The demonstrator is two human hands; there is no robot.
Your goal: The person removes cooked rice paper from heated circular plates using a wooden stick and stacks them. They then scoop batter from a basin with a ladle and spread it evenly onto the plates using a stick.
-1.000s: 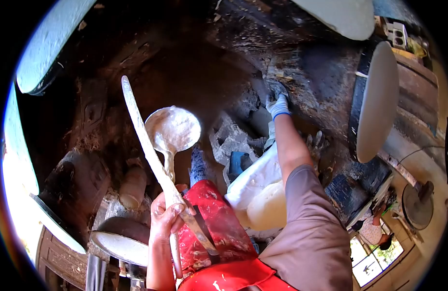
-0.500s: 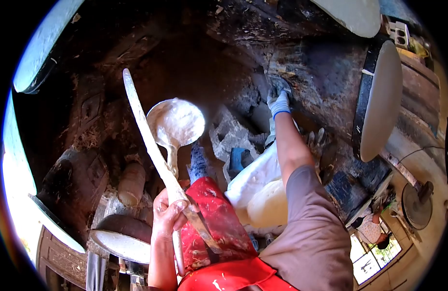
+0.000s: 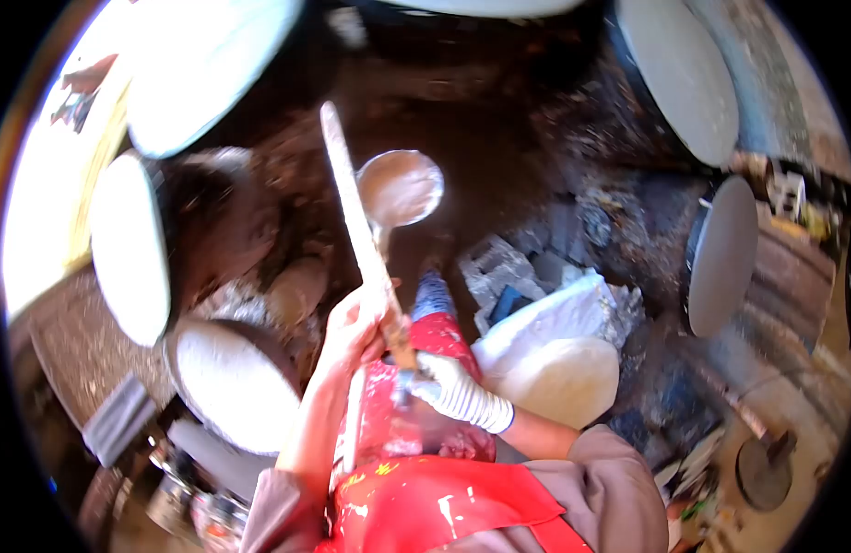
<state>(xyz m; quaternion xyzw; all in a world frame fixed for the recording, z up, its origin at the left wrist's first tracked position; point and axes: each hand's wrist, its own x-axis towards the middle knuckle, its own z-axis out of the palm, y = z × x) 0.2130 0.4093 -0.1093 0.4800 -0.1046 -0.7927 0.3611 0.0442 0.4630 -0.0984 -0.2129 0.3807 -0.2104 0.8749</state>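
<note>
My bare left hand (image 3: 356, 327) is closed around a long, pale wooden stick (image 3: 354, 212) and the handle of a ladle. The ladle's round bowl (image 3: 402, 187) is coated with whitish batter and lies beyond the hand, just right of the stick. In a white knit glove, my right hand (image 3: 453, 392) meets the stick's lower end over my red apron (image 3: 435, 493). Its fingers look closed there, though blur softens them. A thin pale rod, probably the ladle's handle, runs down below my left hand.
Large round pale-topped pans or griddles surround me, with one at near left (image 3: 236, 382) and one at right (image 3: 723, 258). A concrete block (image 3: 499, 267), a white sack (image 3: 545, 318) and a cream round thing (image 3: 568, 378) lie right of my legs.
My right hand has come back from the dark stove wall at upper right to the stick's lower end. The view has shifted; my left hand still holds the stick and ladle.
</note>
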